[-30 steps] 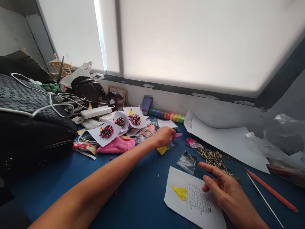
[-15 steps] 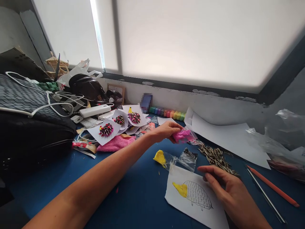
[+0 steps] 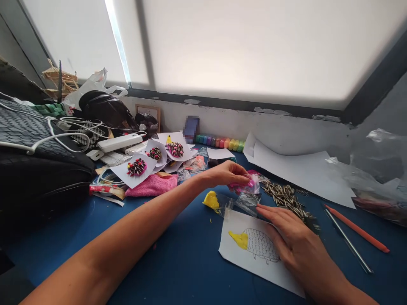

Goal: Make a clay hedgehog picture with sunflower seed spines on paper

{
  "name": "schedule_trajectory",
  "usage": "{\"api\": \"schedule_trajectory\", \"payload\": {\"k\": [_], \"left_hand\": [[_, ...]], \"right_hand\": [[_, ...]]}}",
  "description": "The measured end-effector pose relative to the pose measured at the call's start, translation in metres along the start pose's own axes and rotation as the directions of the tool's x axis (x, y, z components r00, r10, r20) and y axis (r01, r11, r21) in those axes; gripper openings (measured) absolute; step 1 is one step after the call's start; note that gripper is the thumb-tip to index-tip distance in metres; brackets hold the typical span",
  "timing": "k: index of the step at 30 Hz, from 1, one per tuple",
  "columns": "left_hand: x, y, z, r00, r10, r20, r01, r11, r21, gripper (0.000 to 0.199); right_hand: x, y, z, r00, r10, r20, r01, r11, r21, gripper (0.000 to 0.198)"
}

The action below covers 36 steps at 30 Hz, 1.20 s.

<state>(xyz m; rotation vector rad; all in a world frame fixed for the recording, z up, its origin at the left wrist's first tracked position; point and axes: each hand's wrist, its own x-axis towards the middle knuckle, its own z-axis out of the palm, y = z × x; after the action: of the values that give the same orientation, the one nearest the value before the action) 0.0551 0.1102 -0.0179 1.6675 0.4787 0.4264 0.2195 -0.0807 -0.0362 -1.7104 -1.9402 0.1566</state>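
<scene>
My left hand (image 3: 229, 174) reaches across the table, its fingers closed on a clear plastic bag of pink modelling clay (image 3: 252, 184). My right hand (image 3: 295, 237) is open, palm down over the right side of a white sheet (image 3: 229, 259). On that sheet is a hedgehog drawing (image 3: 261, 245) with yellow clay (image 3: 240, 240) over its snout. The right fingertips are at a small clear bag with something dark inside (image 3: 248, 202). A yellow clay lump (image 3: 211, 200) sits on another clear wrapper. Striped sunflower seeds (image 3: 282, 195) lie in a pile beyond my right hand.
An orange pen (image 3: 358, 228) and a silver rod (image 3: 348, 239) lie at the right. Paper sheets (image 3: 299, 169) and a row of coloured clay (image 3: 221, 142) line the wall. Seed-covered clay hedgehogs (image 3: 136, 167), a pink cloth (image 3: 151, 185) and a black bag (image 3: 41, 169) stand left.
My left hand has lowered the pink clay bag slightly towards the small dark bag. The right hand has moved further over the sheet and flattened, its fingertips now at the small bag.
</scene>
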Motion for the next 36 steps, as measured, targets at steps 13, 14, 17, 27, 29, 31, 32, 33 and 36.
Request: {"api": "schedule_trajectory", "payload": {"k": [13,14,17,27,29,31,32,33,36], "left_hand": [[-0.005,0.024,0.025,0.962,-0.021,0.272,-0.045,0.971,0.234,0.032],[-0.006,0.027,0.021,0.964,-0.031,0.266,-0.050,0.956,0.291,0.034],[-0.011,0.032,-0.001,0.971,-0.095,0.217,-0.030,0.859,0.511,0.039],[-0.015,0.025,-0.024,0.831,-0.510,0.220,0.081,0.504,0.860,0.031],[-0.015,0.026,-0.024,0.832,-0.507,0.224,0.084,0.515,0.853,0.034],[-0.016,0.025,-0.027,0.855,-0.474,0.209,0.094,0.537,0.838,0.034],[-0.016,0.025,-0.029,0.873,-0.450,0.191,0.102,0.550,0.829,0.034],[-0.016,0.024,-0.031,0.892,-0.421,0.165,0.113,0.562,0.819,0.034],[-0.014,0.020,-0.031,0.957,-0.289,0.040,0.147,0.595,0.790,0.034]], "right_hand": [[0.012,-0.018,-0.020,0.873,0.471,0.122,-0.475,0.769,0.428,0.063],[0.012,-0.017,-0.019,0.877,0.472,0.087,-0.460,0.776,0.432,0.059],[0.012,-0.013,-0.019,0.862,0.507,0.028,-0.468,0.773,0.429,0.055],[0.020,-0.008,-0.029,0.789,0.614,0.000,-0.555,0.714,0.427,0.050],[0.021,-0.010,-0.029,0.771,0.637,0.012,-0.583,0.697,0.417,0.049],[0.021,-0.012,-0.029,0.759,0.650,0.022,-0.602,0.689,0.404,0.049],[0.021,-0.012,-0.029,0.759,0.651,0.024,-0.604,0.690,0.399,0.049],[0.021,-0.013,-0.029,0.760,0.649,0.024,-0.603,0.691,0.398,0.049],[0.022,-0.011,-0.029,0.762,0.647,0.011,-0.596,0.695,0.402,0.049]]}}
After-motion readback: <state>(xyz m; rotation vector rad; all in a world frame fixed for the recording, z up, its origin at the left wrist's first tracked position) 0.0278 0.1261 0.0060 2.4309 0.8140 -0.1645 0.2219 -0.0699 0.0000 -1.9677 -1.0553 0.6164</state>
